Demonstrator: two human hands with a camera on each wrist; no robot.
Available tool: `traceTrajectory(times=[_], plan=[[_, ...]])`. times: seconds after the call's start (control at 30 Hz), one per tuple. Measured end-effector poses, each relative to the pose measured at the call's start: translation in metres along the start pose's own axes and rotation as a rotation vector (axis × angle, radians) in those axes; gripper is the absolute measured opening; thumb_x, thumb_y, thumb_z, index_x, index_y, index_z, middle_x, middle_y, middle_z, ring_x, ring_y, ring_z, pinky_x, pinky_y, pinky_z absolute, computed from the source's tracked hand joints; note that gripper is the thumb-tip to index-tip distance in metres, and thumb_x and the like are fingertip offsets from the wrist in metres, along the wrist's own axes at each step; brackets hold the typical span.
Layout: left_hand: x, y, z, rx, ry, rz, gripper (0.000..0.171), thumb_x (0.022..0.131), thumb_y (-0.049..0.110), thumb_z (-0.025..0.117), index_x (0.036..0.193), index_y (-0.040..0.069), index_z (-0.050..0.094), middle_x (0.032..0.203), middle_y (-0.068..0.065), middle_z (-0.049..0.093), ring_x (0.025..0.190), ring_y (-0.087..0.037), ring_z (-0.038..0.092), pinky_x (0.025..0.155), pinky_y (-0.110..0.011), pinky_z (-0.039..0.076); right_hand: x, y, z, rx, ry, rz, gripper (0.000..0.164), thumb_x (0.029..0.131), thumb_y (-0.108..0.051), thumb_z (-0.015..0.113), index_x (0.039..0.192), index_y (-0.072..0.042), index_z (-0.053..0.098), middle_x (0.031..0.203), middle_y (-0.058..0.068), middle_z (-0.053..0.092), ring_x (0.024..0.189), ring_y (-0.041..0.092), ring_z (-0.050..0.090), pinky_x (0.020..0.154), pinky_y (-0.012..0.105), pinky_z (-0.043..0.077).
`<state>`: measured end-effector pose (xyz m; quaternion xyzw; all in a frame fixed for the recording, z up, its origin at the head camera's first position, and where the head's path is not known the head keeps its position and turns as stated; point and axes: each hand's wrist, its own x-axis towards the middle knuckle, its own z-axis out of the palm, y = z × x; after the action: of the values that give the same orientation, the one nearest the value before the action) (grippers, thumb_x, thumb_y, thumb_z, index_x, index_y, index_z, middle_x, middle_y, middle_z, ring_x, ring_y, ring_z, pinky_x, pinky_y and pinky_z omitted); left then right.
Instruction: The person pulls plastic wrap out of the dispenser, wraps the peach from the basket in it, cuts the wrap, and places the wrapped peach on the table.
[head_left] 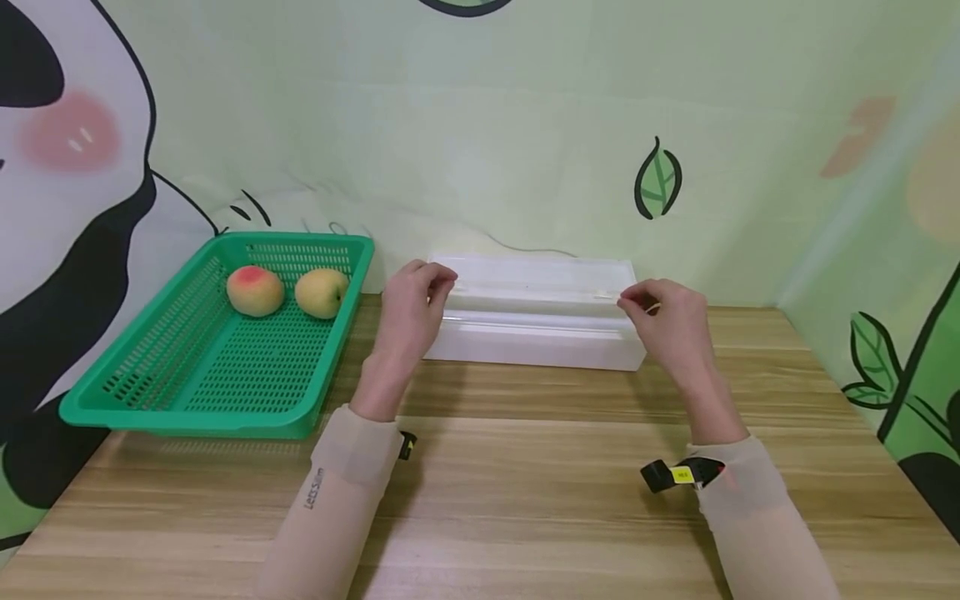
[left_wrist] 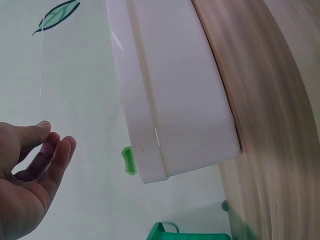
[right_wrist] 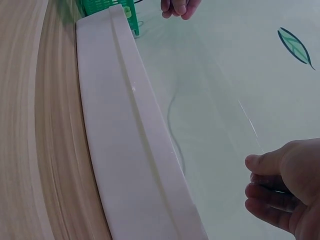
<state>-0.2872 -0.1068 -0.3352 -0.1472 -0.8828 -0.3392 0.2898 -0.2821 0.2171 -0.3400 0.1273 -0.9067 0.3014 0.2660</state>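
Observation:
A long white cling film dispenser box (head_left: 534, 346) stands on the table against the wall, its lid (head_left: 536, 271) raised at the back. My left hand (head_left: 412, 307) pinches one corner of a clear sheet of cling film, above the box's left end. At the other end, my right hand (head_left: 670, 323) pinches the opposite corner. The film's edge shows as a thin bright line (left_wrist: 41, 75) in the left wrist view and as a faint glint (right_wrist: 248, 119) in the right wrist view. Most of the sheet is too transparent to make out.
A green plastic basket (head_left: 187, 421) stands to the left, with a peach (head_left: 255, 291) and a second yellowish fruit (head_left: 321, 293) inside. A small green tab (left_wrist: 128, 160) sits at the box's left end. Behind the wooden table (head_left: 525, 483) hangs a printed cloth wall (head_left: 525, 167).

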Motion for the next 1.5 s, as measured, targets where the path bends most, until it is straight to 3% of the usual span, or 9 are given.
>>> traceTrajectory(times=[0.2, 0.77, 1.5], plan=[[-0.001, 0.002, -0.002, 0.001, 0.002, 0.0, 0.008, 0.095, 0.004, 0.065, 0.097, 0.002, 0.073, 0.085, -0.004, 0.06, 0.075, -0.018, 0.057, 0.066, -0.021, 0.045, 0.0, -0.003, -0.002, -0.011, 0.011, 0.003, 0.009, 0.089, -0.008, 0.074, 0.096, -0.002, 0.074, 0.087, 0.006, 0.068, 0.076, 0.02, 0.063, 0.067, 0.021, 0.047], [-0.002, 0.006, -0.006, -0.02, 0.005, 0.021, 0.008, 0.094, 0.002, 0.066, 0.096, 0.001, 0.073, 0.085, -0.005, 0.061, 0.076, -0.018, 0.059, 0.067, -0.021, 0.046, -0.005, -0.005, -0.006, 0.0, 0.034, -0.008, 0.009, 0.088, -0.007, 0.074, 0.095, 0.0, 0.074, 0.086, 0.008, 0.068, 0.075, 0.021, 0.063, 0.064, 0.012, 0.043], [-0.001, 0.014, -0.012, -0.017, 0.021, 0.034, 0.008, 0.094, 0.001, 0.065, 0.095, 0.001, 0.072, 0.083, -0.004, 0.06, 0.074, -0.017, 0.056, 0.065, -0.021, 0.044, -0.002, -0.011, -0.012, 0.007, 0.047, -0.029, 0.008, 0.088, -0.006, 0.074, 0.093, 0.0, 0.074, 0.085, 0.007, 0.068, 0.074, 0.021, 0.063, 0.063, 0.011, 0.042]])
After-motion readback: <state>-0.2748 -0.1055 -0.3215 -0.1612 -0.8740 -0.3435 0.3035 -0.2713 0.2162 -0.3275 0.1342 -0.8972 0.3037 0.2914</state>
